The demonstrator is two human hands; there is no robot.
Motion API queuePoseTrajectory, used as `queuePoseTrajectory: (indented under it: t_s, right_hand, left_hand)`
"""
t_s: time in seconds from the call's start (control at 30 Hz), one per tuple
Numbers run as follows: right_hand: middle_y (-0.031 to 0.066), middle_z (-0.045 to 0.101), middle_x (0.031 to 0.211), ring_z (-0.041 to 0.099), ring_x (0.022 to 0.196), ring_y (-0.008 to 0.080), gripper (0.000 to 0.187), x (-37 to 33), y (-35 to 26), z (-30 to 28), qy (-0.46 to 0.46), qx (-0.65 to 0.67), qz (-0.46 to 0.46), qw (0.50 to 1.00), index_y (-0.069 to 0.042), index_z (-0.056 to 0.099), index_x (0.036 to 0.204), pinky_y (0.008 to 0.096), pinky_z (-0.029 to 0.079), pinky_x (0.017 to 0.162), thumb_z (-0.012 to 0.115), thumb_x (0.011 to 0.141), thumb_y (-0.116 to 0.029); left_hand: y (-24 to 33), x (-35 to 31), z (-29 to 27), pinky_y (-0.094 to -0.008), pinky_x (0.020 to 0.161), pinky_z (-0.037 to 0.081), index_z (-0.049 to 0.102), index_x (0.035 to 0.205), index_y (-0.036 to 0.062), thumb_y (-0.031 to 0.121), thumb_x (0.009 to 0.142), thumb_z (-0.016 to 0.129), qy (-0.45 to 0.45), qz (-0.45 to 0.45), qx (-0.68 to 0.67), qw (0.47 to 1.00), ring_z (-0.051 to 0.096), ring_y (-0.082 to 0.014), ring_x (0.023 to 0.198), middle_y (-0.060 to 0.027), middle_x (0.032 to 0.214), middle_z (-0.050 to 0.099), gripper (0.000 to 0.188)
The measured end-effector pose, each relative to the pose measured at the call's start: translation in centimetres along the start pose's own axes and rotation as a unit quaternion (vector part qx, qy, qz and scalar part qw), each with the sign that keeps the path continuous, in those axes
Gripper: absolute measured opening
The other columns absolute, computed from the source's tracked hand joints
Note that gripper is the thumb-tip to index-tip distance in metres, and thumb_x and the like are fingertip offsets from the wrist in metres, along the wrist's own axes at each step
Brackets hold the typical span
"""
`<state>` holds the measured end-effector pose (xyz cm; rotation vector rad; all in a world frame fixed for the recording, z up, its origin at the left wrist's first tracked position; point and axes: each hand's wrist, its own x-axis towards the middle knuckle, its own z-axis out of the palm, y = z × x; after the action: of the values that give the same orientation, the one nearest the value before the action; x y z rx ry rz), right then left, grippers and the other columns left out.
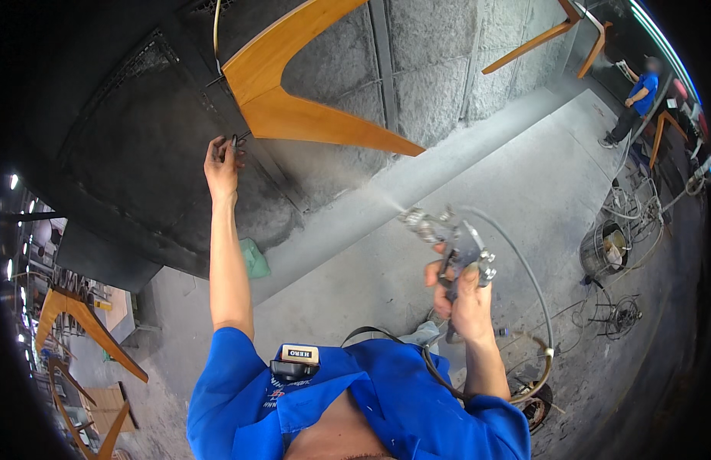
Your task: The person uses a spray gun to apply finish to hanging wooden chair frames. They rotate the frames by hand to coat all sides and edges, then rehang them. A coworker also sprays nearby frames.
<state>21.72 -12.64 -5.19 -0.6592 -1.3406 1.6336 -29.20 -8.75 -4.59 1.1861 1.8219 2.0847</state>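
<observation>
An orange-brown, V-shaped wooden furniture frame (294, 119) hangs before me at the upper left. My left hand (223, 162) reaches up to its near corner, fingers pinched around a thin dark rod that sticks out from the wood. At the right, my right hand (467, 303) grips a metal spray gun (464, 249), slightly smeared by motion. Pale mist (382, 199) leaves the nozzle toward the upper left, below the lower arm of the frame. A grey hose (528, 264) curves from the gun down past my right forearm.
Grey, dust-coated panels (428, 65) stand behind the frame. At the far right a person in blue (643, 92) sprays another hanging wooden frame (528, 47). A bucket (605, 249) and tangled hoses lie right; more wooden frames (98, 333) hang left. A green cloth (254, 259) is below my left arm.
</observation>
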Motion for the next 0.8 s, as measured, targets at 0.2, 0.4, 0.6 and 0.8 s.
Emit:
queuePoseTrajectory:
  t_s: [0.2, 0.4, 0.6, 0.8]
  right_hand:
    - [0.0040, 0.060, 0.083, 0.040, 0.042, 0.0052, 0.065, -1.7, 5.5, -9.5, 0.270, -0.057, 0.098, 0.956, 0.000, 0.055, 0.128, 0.0234, 0.031, 0.035, 0.043, 0.105, -0.060]
    - [0.0033, 0.058, 0.080, 0.039, 0.042, 0.0057, 0.066, -2.0, 6.1, -15.1, 0.398, -0.061, 0.119, 0.908, -0.002, 0.056, 0.126, 0.0236, 0.032, 0.036, 0.043, 0.104, -0.063]
    - [0.0053, 0.060, 0.079, 0.037, 0.042, 0.0054, 0.074, -0.5, 0.8, -11.3, 0.262, -0.060, 0.091, 0.959, -0.001, 0.055, 0.127, 0.0241, 0.030, 0.036, 0.042, 0.101, -0.069]
    - [0.0130, 0.063, 0.079, 0.034, 0.039, 0.0055, 0.092, 2.3, -7.6, -9.2, -0.058, 0.002, -0.012, 0.998, 0.001, 0.051, 0.133, 0.0233, 0.028, 0.035, 0.046, 0.091, -0.080]
  left_hand:
    - [0.3, -0.4, -0.2, -0.0243, 0.063, 0.051, 0.053, 0.132, -0.0033, 0.011, 0.105, 0.059, -0.023, 0.034, -0.013, 0.999, 0.064, -0.0125, 0.083, -0.0103, 0.107, 0.070, 0.032]
    - [0.7, -0.9, 1.0, -0.0240, 0.061, 0.049, 0.054, 0.132, -0.0006, 0.011, 0.107, 0.053, -0.042, 0.027, -0.017, 0.999, 0.061, -0.0101, 0.078, -0.0109, 0.104, 0.069, 0.027]
    - [1.8, -2.5, 4.3, -0.0215, 0.057, 0.045, 0.054, 0.136, 0.0008, 0.016, 0.107, 0.055, -0.068, -0.021, -0.026, 0.997, 0.057, -0.0074, 0.073, -0.0046, 0.099, 0.065, 0.033]
    - [3.8, -4.7, 10.4, -0.0208, 0.056, 0.043, 0.055, 0.136, 0.0013, 0.015, 0.107, 0.054, -0.095, -0.043, 0.005, 0.994, 0.055, -0.0052, 0.071, -0.0021, 0.095, 0.065, 0.032]
